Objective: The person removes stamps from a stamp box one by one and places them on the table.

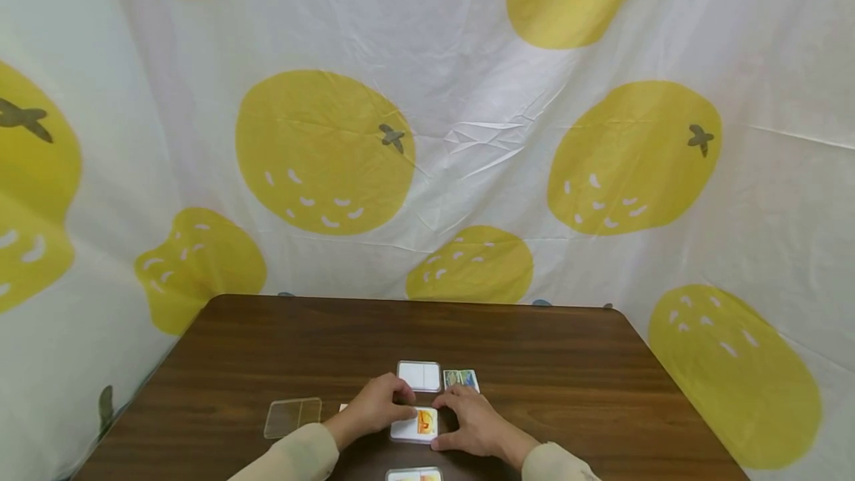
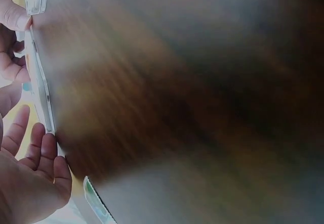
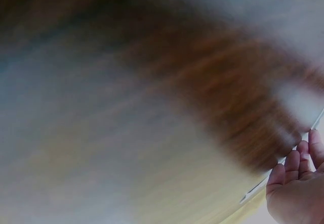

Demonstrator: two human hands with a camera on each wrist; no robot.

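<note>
A flat clear-framed stamp case (image 1: 409,433) with a white insert lies between both hands, an orange and yellow stamp (image 1: 427,420) in its right half. My left hand (image 1: 375,408) holds it at the far left, thumb on its top and fingers by the far edge. In the left wrist view, the left fingertips (image 2: 48,142) meet one end of the case (image 2: 41,90). My right hand (image 1: 473,425) grips the right side, thumb at the near corner and index finger at the far one. In the right wrist view, the right fingertips (image 3: 277,171) line up along the case's edge.
A white-lined case (image 1: 419,377) lies just beyond, with green and blue stamps (image 1: 462,378) to its right. An empty clear lid (image 1: 292,419) is at the left. Another case (image 1: 414,474) sits nearest me on the brown table (image 1: 568,370). A fruit-patterned cloth (image 1: 467,191) hangs behind.
</note>
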